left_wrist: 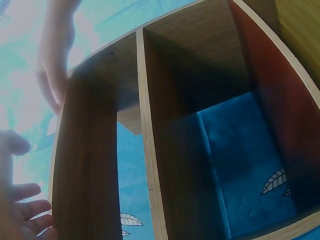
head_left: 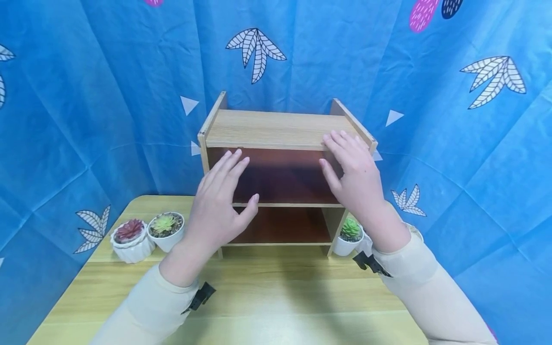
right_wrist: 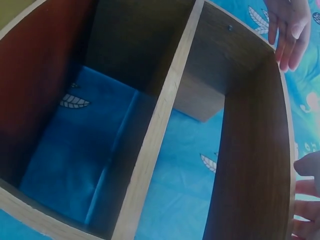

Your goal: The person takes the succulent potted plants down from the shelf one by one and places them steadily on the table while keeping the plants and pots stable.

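Observation:
A small wooden shelf [head_left: 276, 128] stands upright with two raised side panels and compartments facing me. My left hand [head_left: 217, 206] is held over its left front, fingers extended toward the top board's front edge and thumb spread. On the other side, my right hand [head_left: 354, 175] has its fingertips at the right part of that front edge, overlapping the top board in the head view. Nothing is in either palm. From the left wrist, the shelf's divider [left_wrist: 148, 145] and open compartments show, with the left fingers [left_wrist: 31, 209] close to the top board.
Two potted succulents, one red [head_left: 131, 239] and one pale green [head_left: 166, 230], sit left of the shelf. A green potted succulent [head_left: 348, 239] is beside its right side. Underneath is a light wooden table [head_left: 267, 292]. A blue patterned curtain [head_left: 319, 52] hangs behind.

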{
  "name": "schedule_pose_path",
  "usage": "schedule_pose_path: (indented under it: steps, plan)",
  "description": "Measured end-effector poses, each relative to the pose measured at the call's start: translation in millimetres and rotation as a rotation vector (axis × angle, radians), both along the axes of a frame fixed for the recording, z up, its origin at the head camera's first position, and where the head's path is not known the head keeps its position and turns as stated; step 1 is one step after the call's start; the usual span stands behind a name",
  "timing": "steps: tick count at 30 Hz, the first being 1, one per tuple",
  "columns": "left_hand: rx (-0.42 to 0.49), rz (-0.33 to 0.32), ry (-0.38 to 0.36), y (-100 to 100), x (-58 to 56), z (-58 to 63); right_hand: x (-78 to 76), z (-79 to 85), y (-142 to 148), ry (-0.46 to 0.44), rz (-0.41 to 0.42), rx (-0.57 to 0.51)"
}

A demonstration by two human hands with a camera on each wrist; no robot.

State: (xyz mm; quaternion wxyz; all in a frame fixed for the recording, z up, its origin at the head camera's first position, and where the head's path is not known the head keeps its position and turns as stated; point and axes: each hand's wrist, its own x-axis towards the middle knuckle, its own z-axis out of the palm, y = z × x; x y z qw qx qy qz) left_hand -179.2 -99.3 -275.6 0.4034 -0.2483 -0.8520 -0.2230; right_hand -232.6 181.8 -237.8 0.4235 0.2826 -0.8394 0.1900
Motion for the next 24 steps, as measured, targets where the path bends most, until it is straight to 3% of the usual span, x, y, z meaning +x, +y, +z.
schedule_pose_path:
  steps: [13,24]
  plan:
    - [-0.044,-0.002,0.001,-2.4,-3.4,0.6,7.4,-9.4,-2.3,0.030,0.040,0.038]
    - [-0.096,0.004,-0.039,-2.3,-5.0,4.6,14.2,-13.3,-1.9,0.031,0.059,0.080]
